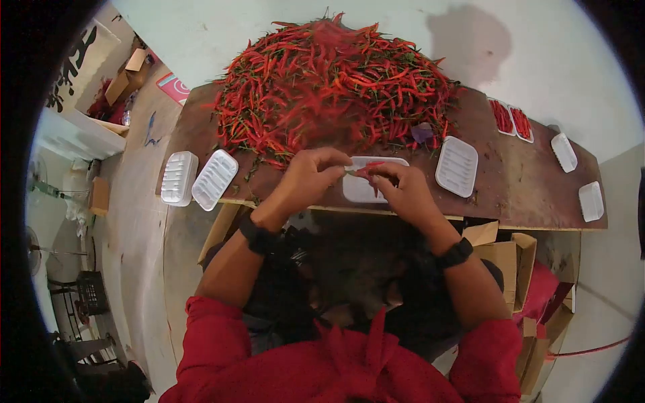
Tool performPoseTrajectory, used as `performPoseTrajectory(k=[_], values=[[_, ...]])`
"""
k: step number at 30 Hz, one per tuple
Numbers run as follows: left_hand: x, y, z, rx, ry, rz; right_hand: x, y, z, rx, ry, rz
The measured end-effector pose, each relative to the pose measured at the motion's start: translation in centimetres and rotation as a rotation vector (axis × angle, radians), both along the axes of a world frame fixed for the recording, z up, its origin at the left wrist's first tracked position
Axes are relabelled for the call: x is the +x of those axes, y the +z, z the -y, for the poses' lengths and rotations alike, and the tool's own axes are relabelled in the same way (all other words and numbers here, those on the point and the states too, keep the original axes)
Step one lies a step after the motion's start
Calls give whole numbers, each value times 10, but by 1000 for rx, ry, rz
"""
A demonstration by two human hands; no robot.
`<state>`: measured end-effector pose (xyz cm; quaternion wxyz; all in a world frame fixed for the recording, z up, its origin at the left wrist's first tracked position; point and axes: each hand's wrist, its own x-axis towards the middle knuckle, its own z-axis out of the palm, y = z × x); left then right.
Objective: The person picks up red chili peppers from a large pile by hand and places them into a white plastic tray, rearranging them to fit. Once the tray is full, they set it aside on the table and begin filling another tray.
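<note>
Right fingers [387, 187] pinch red chilies [365, 173] over a white tray [356, 193] beside left fingers [332, 175].

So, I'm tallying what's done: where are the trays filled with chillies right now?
In the head view, the filled trays sit side by side to the right, along the table's wall-side edge, just past the right end of the chilli pile.
</note>
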<state>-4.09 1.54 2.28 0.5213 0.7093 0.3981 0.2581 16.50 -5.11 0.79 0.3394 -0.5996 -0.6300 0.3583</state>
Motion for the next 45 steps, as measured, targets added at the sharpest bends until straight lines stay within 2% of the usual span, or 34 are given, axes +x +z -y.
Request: performPoseTrajectory(k=[2,3,5,6,11,15,17,20,21,23,27,29,30,32,33,35,36,38,45], values=[[-1,-7,3,49,-19,-4,-5,-8,1,86,-2,-188],[-2,-8,5,51,-15,0,-7,-3,4,87,2,-185],[-1,-10,8,165,-9,-22,-8,11,12,-139,-1,-211],[-1,-11,9,166,-8,-19,-8,10,13,-139,-2,-208],[-1,-10,17,261,-116,-197,-4,-11,15,49,23,-5],[-1,-23,14,446,-150,-202,-6,-14,17,21,3,19],[-1,-23,17,559,-167,-287,-6,-15,18,38,-6,124],[5,-27,24,636,-114,-374,-8,-10,22,17,-9,124],[6,-28,25,636,-114,-375,-8,-11,23,17,-9,123],[9,-32,26,638,-143,-537,-9,-11,25,44,20,235],[16,-29,35,617,-101,-604,-14,-5,32,-41,3,197],[18,-22,36,615,-228,-719,-8,-10,31,120,40,292],[17,-20,34,616,-238,-719,-4,-9,31,116,32,289],[10,-19,28,435,-543,-827,6,-3,26,106,-14,338],[7,-18,26,434,-545,-829,10,-4,24,105,-15,336],[3,-16,22,441,-582,-549,18,-6,20,95,-26,362],[6,-15,20,440,-586,-549,18,-6,20,93,-28,361],[14,-13,17,496,-203,-311,16,-6,18,101,-31,320],[30,-30,7,662,-162,-239,7,-17,6,135,38,253]])
